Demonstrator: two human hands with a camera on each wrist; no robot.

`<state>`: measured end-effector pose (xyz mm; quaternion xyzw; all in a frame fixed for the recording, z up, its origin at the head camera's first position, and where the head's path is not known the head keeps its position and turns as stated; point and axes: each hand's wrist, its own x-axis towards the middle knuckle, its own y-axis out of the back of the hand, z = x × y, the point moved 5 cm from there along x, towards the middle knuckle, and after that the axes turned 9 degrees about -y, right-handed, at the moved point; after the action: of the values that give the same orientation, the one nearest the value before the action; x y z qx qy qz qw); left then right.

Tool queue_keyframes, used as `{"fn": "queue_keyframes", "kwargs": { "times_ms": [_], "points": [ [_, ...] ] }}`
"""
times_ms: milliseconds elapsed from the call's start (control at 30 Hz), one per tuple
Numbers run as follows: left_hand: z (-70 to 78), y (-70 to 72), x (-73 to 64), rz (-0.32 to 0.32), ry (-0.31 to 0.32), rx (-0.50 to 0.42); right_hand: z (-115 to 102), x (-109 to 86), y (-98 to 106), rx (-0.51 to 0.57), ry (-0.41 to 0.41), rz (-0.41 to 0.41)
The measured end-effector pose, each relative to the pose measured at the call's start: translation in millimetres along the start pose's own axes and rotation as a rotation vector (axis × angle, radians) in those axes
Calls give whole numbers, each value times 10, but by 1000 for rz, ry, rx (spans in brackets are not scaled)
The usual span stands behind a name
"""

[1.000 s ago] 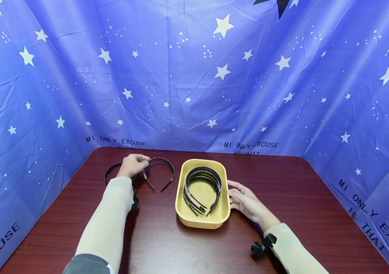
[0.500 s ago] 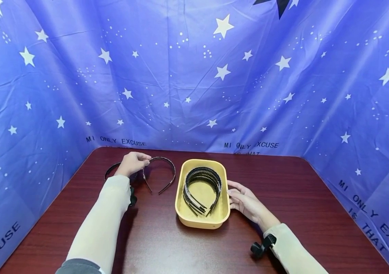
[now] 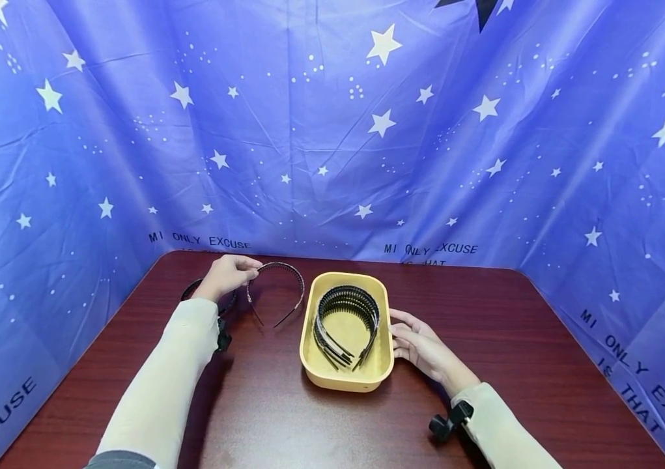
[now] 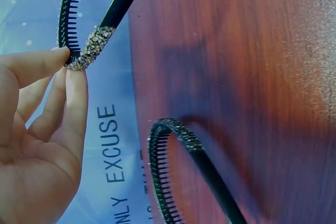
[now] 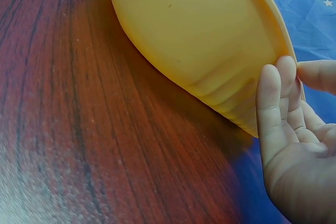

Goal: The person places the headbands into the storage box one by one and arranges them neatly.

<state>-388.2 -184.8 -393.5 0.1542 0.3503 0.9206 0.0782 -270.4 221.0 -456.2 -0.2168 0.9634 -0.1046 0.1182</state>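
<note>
Left of the bin, my left hand (image 3: 228, 275) pinches a dark toothed headband (image 3: 302, 283) by its curve, between thumb and fingertips. In the left wrist view this headband shows glittery beading (image 4: 96, 44) and a plain black end. A second beaded headband (image 4: 218, 177) lies on the table, partly hidden by the left hand in the head view. My right hand (image 3: 426, 350) touches the right side of a yellow plastic bin (image 3: 344, 383), its fingers fairly straight against the outer wall near the rim. Inside the bin, several black toothed headbands (image 3: 346, 295) lie nested together.
Everything stands on a dark red wood-grain table (image 3: 262, 410). A blue curtain (image 3: 285, 130) with white stars and lettering hangs along the table's back and sides. A black wrist mount (image 3: 451, 421) sits on the right wrist.
My left hand has risen and shifted slightly away with the headband, whose ends now lie a little farther back and to the right. The right hand and bin stay in place.
</note>
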Motion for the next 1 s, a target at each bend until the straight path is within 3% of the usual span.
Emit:
{"fn": "queue_keyframes", "kwargs": {
  "times_ms": [400, 1000],
  "points": [
    [129, 47, -17, -37, -8, -61, -5, 0, 5, 11, 6, -6],
    [249, 89, -34, -12, -53, -143, 22, 17, 13, 13, -3, 13]
  ]
}}
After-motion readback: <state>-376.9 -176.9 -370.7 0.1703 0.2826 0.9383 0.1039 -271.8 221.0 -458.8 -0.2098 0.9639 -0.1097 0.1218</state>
